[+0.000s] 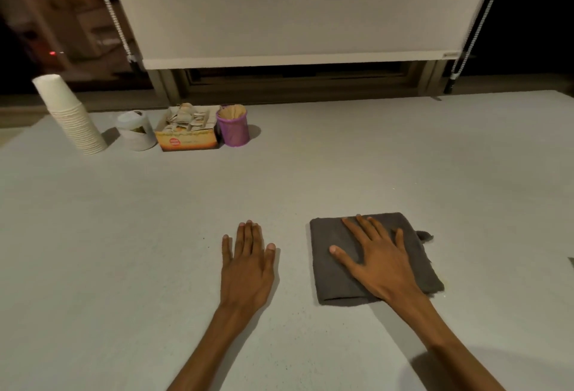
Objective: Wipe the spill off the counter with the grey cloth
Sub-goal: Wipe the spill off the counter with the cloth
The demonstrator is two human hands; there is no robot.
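1. One pale counter (341, 157) fills the view from the near edge to the window sill.
2. One white roller blind (295, 8) hangs at 12 o'clock, with two bead cords, one at each side.
3. One grey cloth (338, 278), folded into a rough rectangle, lies flat on the counter at about 4 o'clock from the middle of the view. Its long axis runs from the near edge toward the blind, tilted slightly left at the far end.
4. The right hand (377, 258) lies palm-down on the cloth, fingers spread flat, gripping nothing.
5. The left hand (247, 261) rests flat on bare counter at 9 o'clock from the cloth, fingers straight and close together, apart from the cloth.
6. At 10 o'clock stand one stack of paper cups (70, 114), one white jar (136, 131), one carton of sachets (186, 131) and one purple holder of wooden sticks (233, 126).
7. I cannot make out a spill.
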